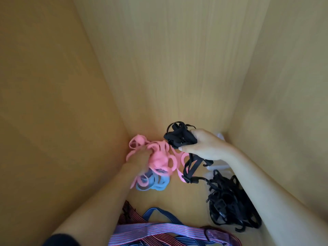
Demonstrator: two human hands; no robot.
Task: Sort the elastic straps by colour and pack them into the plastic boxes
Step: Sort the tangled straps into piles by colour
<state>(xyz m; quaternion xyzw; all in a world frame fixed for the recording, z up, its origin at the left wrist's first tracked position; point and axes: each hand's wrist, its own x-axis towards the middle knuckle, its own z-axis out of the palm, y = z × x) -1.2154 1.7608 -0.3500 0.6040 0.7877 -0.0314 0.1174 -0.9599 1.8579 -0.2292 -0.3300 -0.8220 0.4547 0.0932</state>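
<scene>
— Where are the straps?

— Just below the middle of the frame. A tangle of pink straps (160, 156) lies on the wooden surface (177, 68), with a few blue straps (157, 183) under its lower edge.

— And the hands?

— The left hand (140, 158) is buried in the pink straps, fingers curled into the loops and gripping them. It is blurred, so I can't make out each finger.

— The right one?

— The right hand (204, 146), just right of the pink tangle, is closed round a black bundle (179, 137), thumb beneath and fingers on top. One black strap (190, 167) hangs from below that hand, down toward the lower right.

— What is there?

— A black pile (229, 201) of straps with buckles, beside the right forearm. Something pale and translucent (217, 167) shows under the wrist, mostly hidden; I can't tell what it is.

— Anything nearer the bottom edge?

— Wide striped straps (156, 229), pink, purple and blue, across the bottom centre. A dark sleeve (60, 240) sits in the lower left corner.
</scene>
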